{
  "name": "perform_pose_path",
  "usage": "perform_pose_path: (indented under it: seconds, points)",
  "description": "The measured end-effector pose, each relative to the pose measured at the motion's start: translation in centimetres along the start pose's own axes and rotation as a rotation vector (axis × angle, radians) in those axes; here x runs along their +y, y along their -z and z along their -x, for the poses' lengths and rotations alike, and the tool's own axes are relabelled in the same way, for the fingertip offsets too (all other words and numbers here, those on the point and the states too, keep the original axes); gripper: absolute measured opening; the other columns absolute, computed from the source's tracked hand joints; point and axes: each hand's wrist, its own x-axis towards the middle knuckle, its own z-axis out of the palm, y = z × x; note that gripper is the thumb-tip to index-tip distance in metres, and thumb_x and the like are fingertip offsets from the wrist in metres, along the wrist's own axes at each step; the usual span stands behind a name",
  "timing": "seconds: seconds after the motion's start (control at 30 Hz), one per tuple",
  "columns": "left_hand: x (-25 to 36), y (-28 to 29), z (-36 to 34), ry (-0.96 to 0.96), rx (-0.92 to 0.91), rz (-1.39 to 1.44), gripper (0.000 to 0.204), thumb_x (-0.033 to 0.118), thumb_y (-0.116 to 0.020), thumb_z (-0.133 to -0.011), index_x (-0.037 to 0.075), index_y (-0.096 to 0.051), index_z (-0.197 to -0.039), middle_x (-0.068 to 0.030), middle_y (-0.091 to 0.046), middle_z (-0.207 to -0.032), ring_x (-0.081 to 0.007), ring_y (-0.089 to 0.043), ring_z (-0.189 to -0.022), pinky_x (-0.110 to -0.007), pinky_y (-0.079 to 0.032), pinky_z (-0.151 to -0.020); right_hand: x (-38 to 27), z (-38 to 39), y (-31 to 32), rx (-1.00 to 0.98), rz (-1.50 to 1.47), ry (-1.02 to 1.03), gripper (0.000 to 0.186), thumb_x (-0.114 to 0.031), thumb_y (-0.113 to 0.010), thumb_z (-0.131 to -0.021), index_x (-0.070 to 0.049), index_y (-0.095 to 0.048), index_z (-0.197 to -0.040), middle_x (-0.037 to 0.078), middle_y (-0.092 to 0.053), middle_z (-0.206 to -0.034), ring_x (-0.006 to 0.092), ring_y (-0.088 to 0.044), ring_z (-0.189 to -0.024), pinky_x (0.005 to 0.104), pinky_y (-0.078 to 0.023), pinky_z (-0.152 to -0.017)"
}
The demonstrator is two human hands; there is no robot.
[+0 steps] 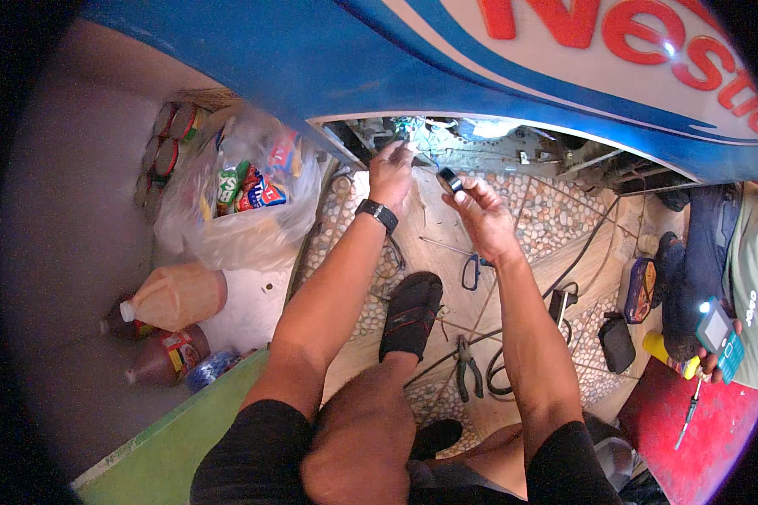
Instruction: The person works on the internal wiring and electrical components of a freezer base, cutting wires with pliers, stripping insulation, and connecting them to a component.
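My left hand, a watch on its wrist, reaches into the open lower compartment of a blue appliance, fingers pinched at a tangle of thin wires beside a bright light. My right hand holds a small black roll, apparently tape, between thumb and fingers, just below the opening. On the floor between my arms lie a long screwdriver, blue-handled scissors and dark pliers.
At left are a bag of snack packs and bottles. Cables, a black pouch and a red surface are at right, where another person's hand holds a lit teal phone and a soldering iron.
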Motion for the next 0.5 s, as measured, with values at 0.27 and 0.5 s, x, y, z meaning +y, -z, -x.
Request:
perform_pose_path:
  seconds: [0.27,0.5]
  points:
    - [3.9,0.9,5.9,-0.008,-0.28,0.084,0.031,0.012,-0.059,-0.099,0.004,-0.06,-0.129,-0.0045,-0.066,-0.115,-0.0123,-0.06,-0.105,-0.029,-0.048,-0.093,0.7,-0.7,-1.3,-0.005,0.086,0.033,0.022,0.003,-0.064,-0.092,-0.004,-0.064,-0.113,0.001,-0.066,-0.109,0.013,-0.061,-0.103,0.0298,-0.05,-0.095]
    - [4.6,1.7,8.1,-0.041,-0.485,0.187,0.046,0.009,-0.06,-0.098,0.006,-0.049,-0.142,-0.0066,-0.06,-0.127,-0.014,-0.059,-0.113,-0.031,-0.046,-0.1,0.7,0.7,-1.4,0.009,0.168,0.005,0.023,0.003,-0.065,-0.091,-0.003,-0.065,-0.114,0.003,-0.067,-0.109,0.0114,-0.06,-0.1,0.0276,-0.05,-0.091]
